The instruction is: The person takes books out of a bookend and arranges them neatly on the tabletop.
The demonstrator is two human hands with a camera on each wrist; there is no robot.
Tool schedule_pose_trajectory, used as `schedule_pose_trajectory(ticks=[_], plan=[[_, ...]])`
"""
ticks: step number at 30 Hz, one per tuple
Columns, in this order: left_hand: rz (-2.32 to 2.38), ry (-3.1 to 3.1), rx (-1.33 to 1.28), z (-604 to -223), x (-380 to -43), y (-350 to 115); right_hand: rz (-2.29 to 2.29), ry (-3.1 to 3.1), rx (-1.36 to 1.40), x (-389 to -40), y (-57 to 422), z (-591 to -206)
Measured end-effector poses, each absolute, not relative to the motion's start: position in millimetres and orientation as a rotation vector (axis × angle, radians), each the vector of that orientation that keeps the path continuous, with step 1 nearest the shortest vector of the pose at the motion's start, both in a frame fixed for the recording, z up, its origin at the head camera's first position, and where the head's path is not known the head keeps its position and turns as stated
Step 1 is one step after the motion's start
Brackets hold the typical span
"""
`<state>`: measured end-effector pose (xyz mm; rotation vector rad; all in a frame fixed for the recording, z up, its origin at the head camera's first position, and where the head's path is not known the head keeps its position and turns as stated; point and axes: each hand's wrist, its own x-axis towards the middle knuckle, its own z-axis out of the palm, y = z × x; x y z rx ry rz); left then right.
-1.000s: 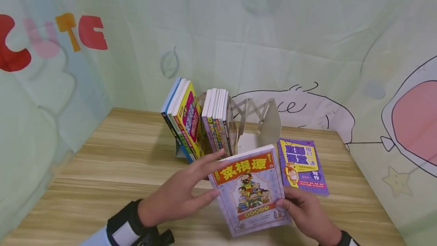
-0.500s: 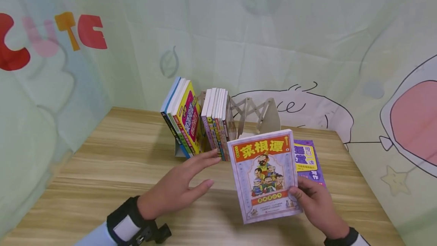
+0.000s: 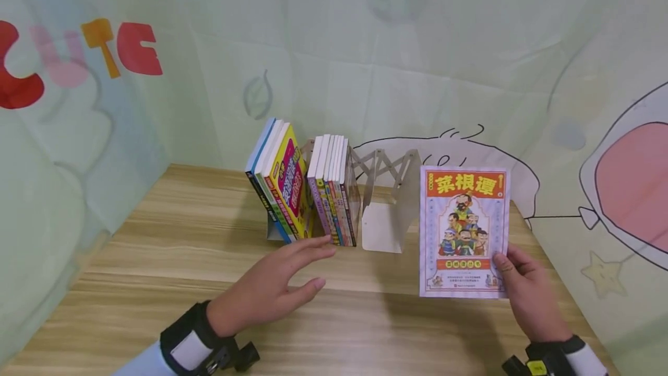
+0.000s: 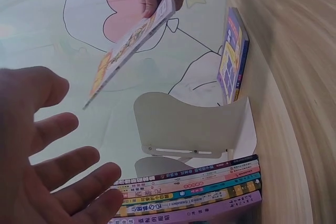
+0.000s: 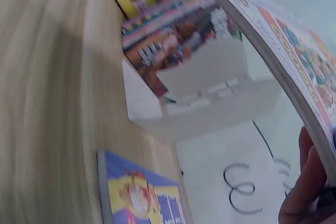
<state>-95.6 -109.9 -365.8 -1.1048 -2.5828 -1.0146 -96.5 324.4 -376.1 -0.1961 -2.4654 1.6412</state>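
My right hand [image 3: 534, 295] pinches a light purple book [image 3: 463, 234] with an orange title band by its lower right edge, thumb on the cover. The book is held up above the table, cover facing me. My left hand [image 3: 273, 277] holds nothing; its fingers are spread in front of a row of thin books [image 3: 334, 190]. These stand upright in a white expandable bookshelf [image 3: 383, 228], whose right compartment shows its bare base. Behind the held book a purple-and-yellow book [image 4: 233, 56] lies flat on the table, hidden in the head view.
Taller books, the front one a yellow book [image 3: 289, 181], lean to the left in the shelf's left part. The wood-grain table [image 3: 172, 260] runs back to a printed cloth backdrop [image 3: 334, 51] that also closes off both sides.
My right hand has carried the light purple book right and upward, over the flat-lying book. The left hand has let go of the book's left edge and stays near the shelf.
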Motion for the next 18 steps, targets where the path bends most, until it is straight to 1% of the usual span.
schedule_pose_trajectory(ticks=[7, 18], plan=[[-0.989, -2.585, -1.110, -366.5, -95.1, -111.1, 1.698, -2.335, -0.372, -110.2, 349.5, -382.7], [-0.988, -2.649, -1.092, -366.7, -92.8, -114.0, 1.586, -2.610, -0.533, -127.6, 375.1, -410.6]])
